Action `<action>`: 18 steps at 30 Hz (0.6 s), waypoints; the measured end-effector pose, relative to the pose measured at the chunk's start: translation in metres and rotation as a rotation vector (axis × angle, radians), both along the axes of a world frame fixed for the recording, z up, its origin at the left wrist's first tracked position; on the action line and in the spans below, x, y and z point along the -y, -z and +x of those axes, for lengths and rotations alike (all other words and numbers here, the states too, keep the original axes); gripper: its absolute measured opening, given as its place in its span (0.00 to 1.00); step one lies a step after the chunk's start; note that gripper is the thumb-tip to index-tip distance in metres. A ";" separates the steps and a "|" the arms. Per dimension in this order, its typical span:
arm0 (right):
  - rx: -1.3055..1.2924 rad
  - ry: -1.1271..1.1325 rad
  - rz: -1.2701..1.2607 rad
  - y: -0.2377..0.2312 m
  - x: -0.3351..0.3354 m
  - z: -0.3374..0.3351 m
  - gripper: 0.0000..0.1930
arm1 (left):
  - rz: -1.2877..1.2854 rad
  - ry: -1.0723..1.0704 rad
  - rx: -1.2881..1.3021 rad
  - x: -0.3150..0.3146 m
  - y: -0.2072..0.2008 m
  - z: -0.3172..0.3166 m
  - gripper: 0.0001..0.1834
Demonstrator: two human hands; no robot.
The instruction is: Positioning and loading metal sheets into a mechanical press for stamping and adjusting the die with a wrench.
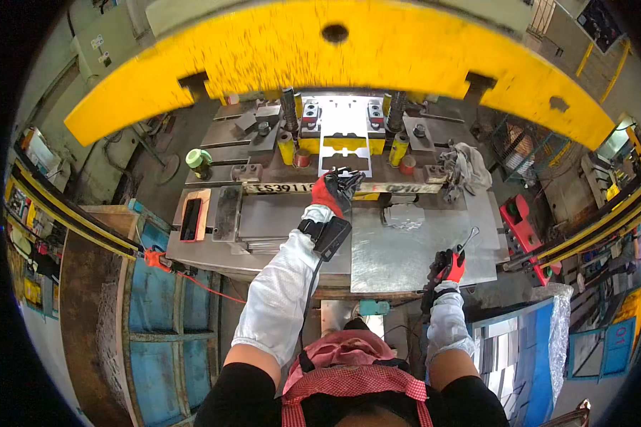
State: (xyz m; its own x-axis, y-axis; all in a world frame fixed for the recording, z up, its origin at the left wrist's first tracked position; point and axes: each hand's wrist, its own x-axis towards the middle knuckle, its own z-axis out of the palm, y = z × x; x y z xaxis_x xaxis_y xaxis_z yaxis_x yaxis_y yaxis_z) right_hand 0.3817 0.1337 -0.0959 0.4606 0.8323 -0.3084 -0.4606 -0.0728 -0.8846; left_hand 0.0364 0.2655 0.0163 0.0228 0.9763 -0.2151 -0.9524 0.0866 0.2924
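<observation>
My left hand (335, 191), in a red and black glove, reaches to the press die and closes on the near end of a shiny sheet-metal strip (346, 129). Dark cut-out shapes show along the strip, which lies in the die (310, 142) between its guide posts. Over the metal sheet on the right, my right hand (449, 267), gloved alike, is closed round a slim metal tool (470, 238) with a rounded, loop-like end. The tool's exact kind is hard to make out. White sleeves cover both forearms.
A yellow press beam (406, 43) spans above the die. Stacked metal sheets (278, 220) lie at left, near a phone (191, 219). A flat metal sheet (406, 256) and small cut pieces (404, 215) lie at right. Grey rags (470, 167), a green-capped bottle (199, 164) and a red stand (521, 228) flank them.
</observation>
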 end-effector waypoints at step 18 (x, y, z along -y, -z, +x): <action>0.065 0.156 0.105 0.003 -0.006 -0.003 0.09 | 0.489 -0.172 -0.884 -0.008 0.024 0.001 0.14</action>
State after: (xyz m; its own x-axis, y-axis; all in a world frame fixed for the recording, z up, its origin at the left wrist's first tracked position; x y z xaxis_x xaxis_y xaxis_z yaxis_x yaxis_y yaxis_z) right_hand 0.3791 0.1397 -0.0994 0.6027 0.7753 -0.1888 -0.4010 0.0897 -0.9117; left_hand 0.0379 0.2739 -0.0079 -0.0994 0.9367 0.3358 -0.3673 -0.3481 0.8625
